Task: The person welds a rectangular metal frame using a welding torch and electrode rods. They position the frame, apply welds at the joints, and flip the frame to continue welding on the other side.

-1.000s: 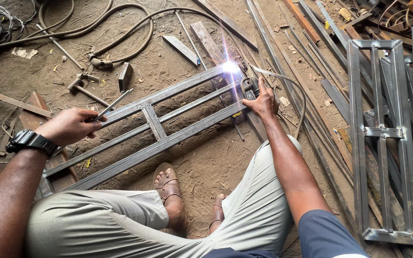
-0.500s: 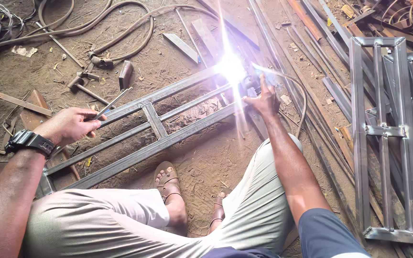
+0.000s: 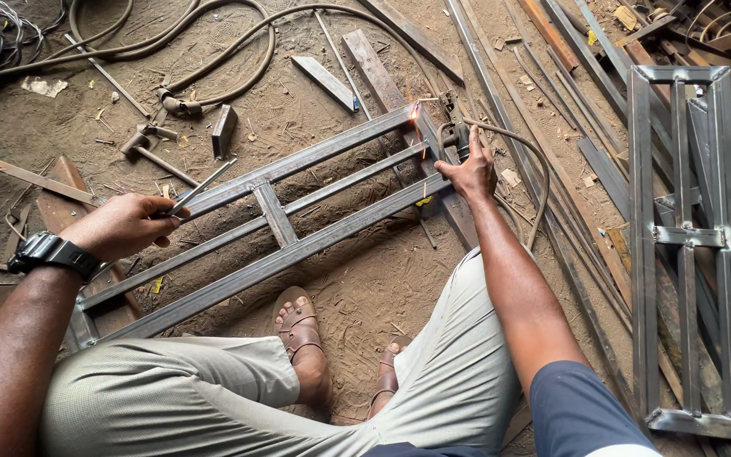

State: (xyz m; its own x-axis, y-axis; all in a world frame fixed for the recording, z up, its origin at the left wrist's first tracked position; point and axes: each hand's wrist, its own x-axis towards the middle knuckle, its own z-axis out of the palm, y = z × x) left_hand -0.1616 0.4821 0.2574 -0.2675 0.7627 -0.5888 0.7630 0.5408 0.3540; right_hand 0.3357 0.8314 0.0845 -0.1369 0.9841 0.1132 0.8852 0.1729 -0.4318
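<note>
Now my two hands work one metal frame [image 3: 281,222] lying on the dirt floor. My left hand [image 3: 124,225] grips one thin rod [image 3: 200,188]; my right hand [image 3: 469,173] grips one welding holder [image 3: 457,135].

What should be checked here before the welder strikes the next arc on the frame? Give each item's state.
1. Right hand holds the electrode holder at the frame's far end: ok.
2. Left hand steadies the steel frame, thin rod in its grip: ok.
3. Arc out, joint only glowing: ok.
4. Hands gloved: not ok, both bare.
5. Feet covered: not ok, open sandal.
6. Eye shield: cannot tell.
</note>
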